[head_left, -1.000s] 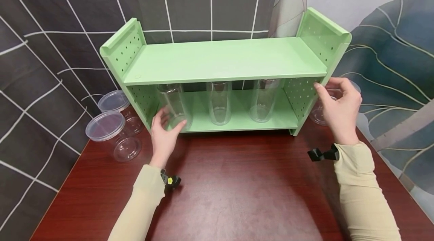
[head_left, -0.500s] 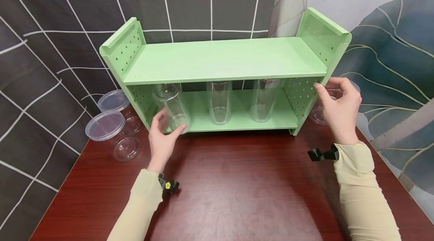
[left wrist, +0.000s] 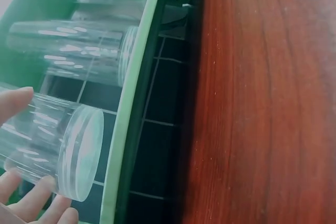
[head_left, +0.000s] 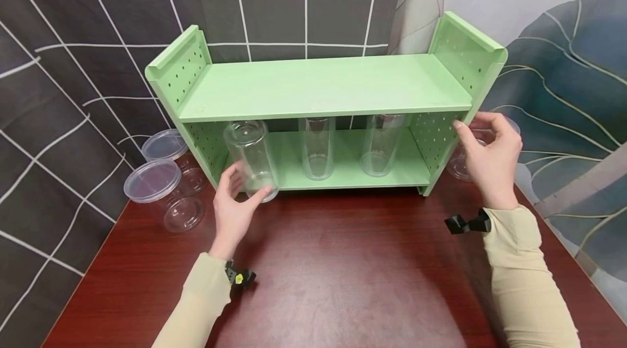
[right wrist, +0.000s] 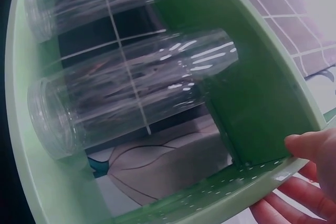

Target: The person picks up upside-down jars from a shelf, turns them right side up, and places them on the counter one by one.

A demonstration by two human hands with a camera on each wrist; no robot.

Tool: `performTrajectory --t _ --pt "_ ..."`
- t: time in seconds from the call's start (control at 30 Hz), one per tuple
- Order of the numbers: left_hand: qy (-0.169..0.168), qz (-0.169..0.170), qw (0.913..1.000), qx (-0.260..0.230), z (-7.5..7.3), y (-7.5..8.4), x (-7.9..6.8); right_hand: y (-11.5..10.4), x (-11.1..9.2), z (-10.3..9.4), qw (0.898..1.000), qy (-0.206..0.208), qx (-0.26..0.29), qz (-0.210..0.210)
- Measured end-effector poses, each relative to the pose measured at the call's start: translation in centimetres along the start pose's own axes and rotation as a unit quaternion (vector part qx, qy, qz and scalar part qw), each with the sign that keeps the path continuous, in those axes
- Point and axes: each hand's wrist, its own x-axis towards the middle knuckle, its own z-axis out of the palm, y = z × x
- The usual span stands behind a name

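Observation:
My left hand [head_left: 231, 214] holds a tall clear plastic jar [head_left: 251, 154] at the left front of the green shelf [head_left: 323, 86], thumb on one side and fingers on the other. In the left wrist view this jar [left wrist: 50, 145] has a ridged, lid-like end toward the lower board, slightly raised off it. My right hand [head_left: 495, 160] grips the front edge of the shelf's right side panel, thumb inside and fingers outside. Two similar jars, a middle one [head_left: 318, 149] and a right one [head_left: 381, 146], stand on the lower board, their tops partly hidden by the upper board.
Two wide clear jars with bluish lids, a front one [head_left: 161, 195] and a rear one [head_left: 171, 152], stand left of the shelf. Another clear jar [head_left: 459, 163] is partly hidden behind my right hand. A dark tiled backdrop [head_left: 274, 5] is behind the red-brown table [head_left: 343, 272].
The left jar has come forward, its base now past the lower board's front edge and its top out from under the upper board. My right hand stays put on the panel.

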Motion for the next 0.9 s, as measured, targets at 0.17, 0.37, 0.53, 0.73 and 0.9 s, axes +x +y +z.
performTrajectory --t 0.17,0.37,0.53,0.73,0.9 --pt "-0.012 0.012 0.9999 0.003 -0.3 0.4 -0.8 -0.2 -0.2 -0.3 1.000 -0.016 0.015 0.008" --pt "-0.032 0.053 0.9978 0.025 -0.5 1.1 -1.5 -0.2 -0.5 -1.1 0.998 -0.050 0.033 0.023" --pt "-0.045 0.089 0.9939 0.048 -0.4 1.9 -1.9 -0.8 -1.1 -1.3 0.998 -0.060 0.028 0.024" --pt "-0.070 0.133 0.9848 0.088 0.2 2.8 -2.2 -3.3 -2.2 -1.4 0.998 -0.013 0.065 -0.024" --pt "-0.080 0.144 0.9814 0.098 0.9 3.4 -2.3 -6.7 -3.9 -1.4 0.990 0.003 0.108 -0.092"
